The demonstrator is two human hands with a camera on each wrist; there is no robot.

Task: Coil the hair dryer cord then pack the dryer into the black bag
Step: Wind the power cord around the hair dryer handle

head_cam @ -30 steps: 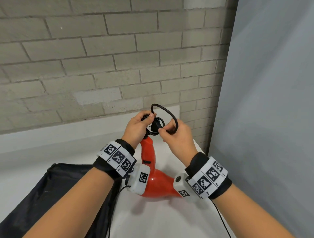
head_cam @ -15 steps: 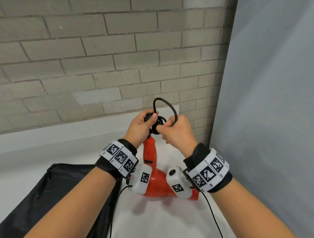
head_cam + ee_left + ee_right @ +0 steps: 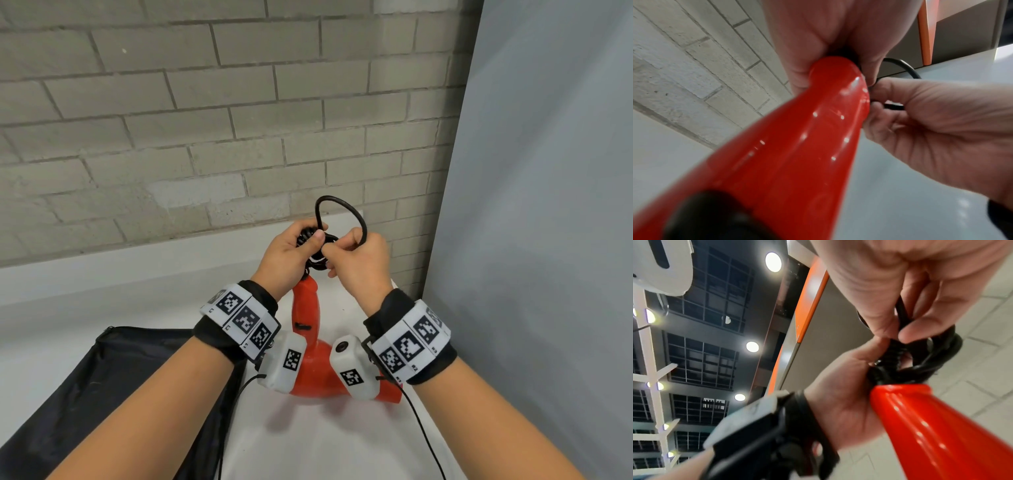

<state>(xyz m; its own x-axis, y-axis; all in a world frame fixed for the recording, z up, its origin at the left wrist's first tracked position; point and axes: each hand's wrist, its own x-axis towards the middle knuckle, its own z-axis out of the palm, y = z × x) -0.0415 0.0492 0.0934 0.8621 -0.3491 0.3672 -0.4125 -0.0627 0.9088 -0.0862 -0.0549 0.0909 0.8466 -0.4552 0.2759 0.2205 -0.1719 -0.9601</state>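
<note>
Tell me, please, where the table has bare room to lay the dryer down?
Bare white table lies between the black bag and the brick wall, and in front of the red dryer. It is crowded around the dryer, where both wrists hover.

Glossy red hair dryer (image 3: pixel 310 346), black cord (image 3: pixel 342 209), black bag (image 3: pixel 113 387), black-and-white checkered wristbands (image 3: pixel 245 320), white table (image 3: pixel 308 442).

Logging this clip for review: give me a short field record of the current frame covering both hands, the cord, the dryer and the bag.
left hand: grips the coiled cord at the end of the dryer's handle
right hand: pinches a loop of the cord
cord: partly coiled, one loop standing up above the hands
hair dryer: red, handle pointing up, body on the white table
black bag: lies on the table on the left; dryer not in it
</note>
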